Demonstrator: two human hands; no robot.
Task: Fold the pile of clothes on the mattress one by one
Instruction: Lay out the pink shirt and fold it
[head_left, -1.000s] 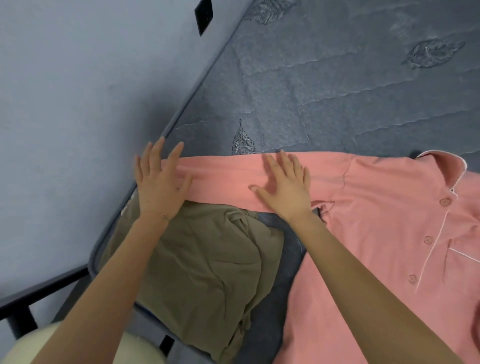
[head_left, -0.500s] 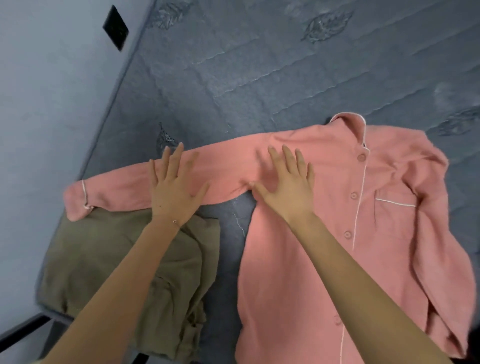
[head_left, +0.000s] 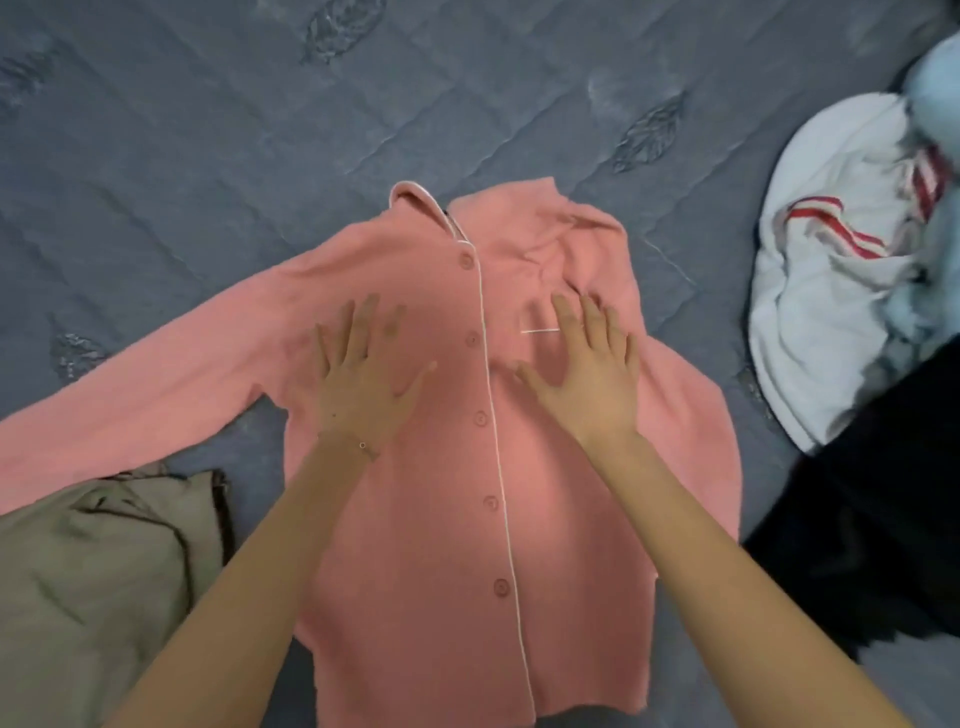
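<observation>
A pink button-up pajama shirt (head_left: 447, 499) lies face up on the grey quilted mattress (head_left: 208, 156), collar away from me. Its left sleeve stretches out flat to the left; the right sleeve is folded over the body. My left hand (head_left: 363, 379) lies flat with spread fingers on the chest left of the button line. My right hand (head_left: 587, 374) presses flat on the chest to the right, fingers over the pocket's white trim. Neither hand grips cloth.
An olive-green folded garment (head_left: 98, 582) lies at the lower left, under the sleeve's cuff end. At the right sits a pile: a white garment with red stripes (head_left: 831, 260), a pale blue one (head_left: 935, 104) and a black one (head_left: 883, 519).
Both hands have slid right from the left sleeve onto the shirt's chest. The view has swung right, bringing the pile of clothes into sight.
</observation>
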